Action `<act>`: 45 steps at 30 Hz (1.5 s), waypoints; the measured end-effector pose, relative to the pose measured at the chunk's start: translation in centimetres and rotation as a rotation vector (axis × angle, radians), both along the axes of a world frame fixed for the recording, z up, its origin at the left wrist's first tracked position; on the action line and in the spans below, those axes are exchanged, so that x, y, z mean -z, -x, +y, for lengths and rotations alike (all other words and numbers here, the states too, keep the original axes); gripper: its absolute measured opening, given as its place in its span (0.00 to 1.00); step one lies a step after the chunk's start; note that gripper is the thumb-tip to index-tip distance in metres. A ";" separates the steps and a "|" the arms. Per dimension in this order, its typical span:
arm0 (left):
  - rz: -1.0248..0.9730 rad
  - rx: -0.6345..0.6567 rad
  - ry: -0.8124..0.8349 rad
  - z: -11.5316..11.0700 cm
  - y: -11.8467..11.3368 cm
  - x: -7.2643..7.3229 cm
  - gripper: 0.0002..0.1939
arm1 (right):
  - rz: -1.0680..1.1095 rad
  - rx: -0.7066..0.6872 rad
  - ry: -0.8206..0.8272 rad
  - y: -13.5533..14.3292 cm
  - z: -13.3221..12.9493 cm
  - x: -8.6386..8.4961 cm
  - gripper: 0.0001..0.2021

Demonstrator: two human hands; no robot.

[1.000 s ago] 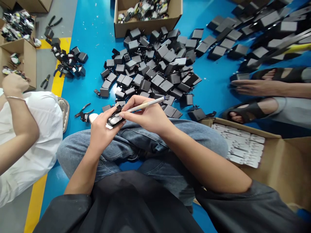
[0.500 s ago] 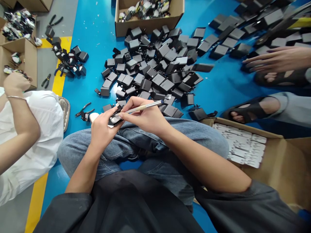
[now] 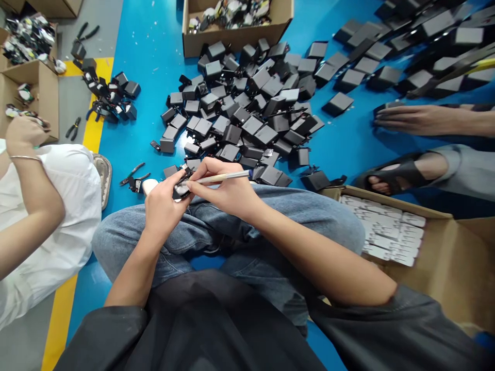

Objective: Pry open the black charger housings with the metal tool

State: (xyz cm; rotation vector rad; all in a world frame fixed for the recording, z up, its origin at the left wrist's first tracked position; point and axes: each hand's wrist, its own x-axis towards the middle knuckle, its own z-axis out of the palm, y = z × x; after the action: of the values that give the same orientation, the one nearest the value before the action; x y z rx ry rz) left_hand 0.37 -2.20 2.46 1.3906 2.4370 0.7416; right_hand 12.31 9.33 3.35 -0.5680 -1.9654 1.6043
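My left hand point(image 3: 164, 202) is closed around a small black device with white material inside point(image 3: 181, 189), held above my lap. Between the thumb and fingers of my right hand point(image 3: 222, 190) is a pen-like tool point(image 3: 228, 176) with a pale shaft and a dark blue end. Its tip points into the device and is partly hidden by my fingers. A rounded white piece point(image 3: 150, 186) shows just behind my left hand. Beyond my hands lies a heap of dark grey box-shaped cases point(image 3: 240, 116) on the blue floor.
A cardboard box of mixed parts point(image 3: 237, 38) stands behind the heap. An open carton with white pieces point(image 3: 386, 232) is at my right. Cutting pliers point(image 3: 132, 174) lie to the left. A person in white sits at left; another person's hand point(image 3: 417, 119) is at right.
My right hand and the pen-like tool have shifted slightly left, and the tool lies flatter. At right, the other person's hand moved, and a separate grey case now lies beside the heap.
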 end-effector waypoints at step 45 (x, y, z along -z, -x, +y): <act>-0.045 0.039 0.109 0.5 0.0 2.6 0.26 | -0.336 0.036 -0.106 0.1 0.4 0.9 0.06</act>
State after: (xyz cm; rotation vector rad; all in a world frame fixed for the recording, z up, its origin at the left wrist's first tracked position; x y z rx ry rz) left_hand 0.38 -1.66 -0.18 1.3612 2.3711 0.6146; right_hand 12.24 9.77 2.46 -0.8721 -2.2508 1.4454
